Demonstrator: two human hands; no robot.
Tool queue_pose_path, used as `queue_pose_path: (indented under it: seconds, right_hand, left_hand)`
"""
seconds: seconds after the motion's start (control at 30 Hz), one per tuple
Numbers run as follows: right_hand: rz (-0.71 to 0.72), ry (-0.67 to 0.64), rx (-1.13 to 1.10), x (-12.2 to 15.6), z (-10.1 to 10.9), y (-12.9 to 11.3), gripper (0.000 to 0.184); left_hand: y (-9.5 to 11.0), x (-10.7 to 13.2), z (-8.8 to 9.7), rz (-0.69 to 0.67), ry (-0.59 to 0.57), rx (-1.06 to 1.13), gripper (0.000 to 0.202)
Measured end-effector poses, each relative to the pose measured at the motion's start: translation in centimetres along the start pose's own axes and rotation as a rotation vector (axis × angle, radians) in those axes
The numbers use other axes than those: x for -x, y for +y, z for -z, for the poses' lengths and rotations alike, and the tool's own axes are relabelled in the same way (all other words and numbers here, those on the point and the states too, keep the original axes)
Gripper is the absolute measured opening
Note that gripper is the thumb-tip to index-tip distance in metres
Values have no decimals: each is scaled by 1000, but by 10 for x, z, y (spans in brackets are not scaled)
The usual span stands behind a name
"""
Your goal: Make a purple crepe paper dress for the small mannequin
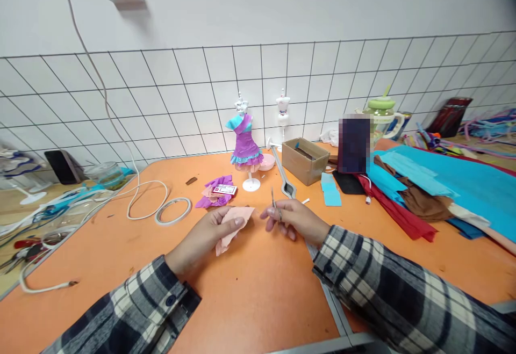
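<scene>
Near the middle of the orange table, my left hand (213, 230) pinches a piece of pale pink crepe paper (236, 222) between thumb and fingers. Just to its right, apart from the paper, my right hand (292, 219) is closed around small metal scissors (273, 198) whose tips point up and away; a finger loop shows by the thumb. Behind both hands stands a white mini mannequin wearing a purple and blue ruffled paper dress (246, 143). Purple and peach paper scraps (205, 195), with a small red-and-white packet (224, 189) on top, lie beyond my left hand.
A cardboard box (305, 163) and a bare mannequin (282, 109) stand at the back. Rightward are blue paper strips (331, 190), a propped dark screen (355, 144), a green-lidded jug (381, 117) and red paper (403, 219). A tape roll (173, 211) and white cable (131, 203) lie left.
</scene>
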State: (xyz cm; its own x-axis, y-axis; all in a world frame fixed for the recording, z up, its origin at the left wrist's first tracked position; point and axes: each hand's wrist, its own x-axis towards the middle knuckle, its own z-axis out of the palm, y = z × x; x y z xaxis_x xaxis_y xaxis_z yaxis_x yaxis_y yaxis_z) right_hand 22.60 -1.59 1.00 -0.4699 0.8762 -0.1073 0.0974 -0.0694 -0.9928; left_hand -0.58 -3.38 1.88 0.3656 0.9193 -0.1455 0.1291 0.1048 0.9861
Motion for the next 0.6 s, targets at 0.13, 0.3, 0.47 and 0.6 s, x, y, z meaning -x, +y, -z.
queue_pose_path:
  seconds: [0.13, 0.3, 0.47, 0.6]
  right_hand:
    - [-104, -422, 43, 5, -1, -1, 58]
    - [-37, -518, 172, 5, -3, 3, 62]
    - [2, -481, 173, 4, -3, 6, 56]
    - [27, -483, 220, 5, -6, 4, 50]
  left_hand:
    - [0, -1, 1, -50, 62, 115, 32]
    - [0, 0, 0, -70, 44, 66, 35]
    - [0, 1, 0, -56, -31, -65, 43]
    - [2, 2, -1, -59, -72, -124, 42]
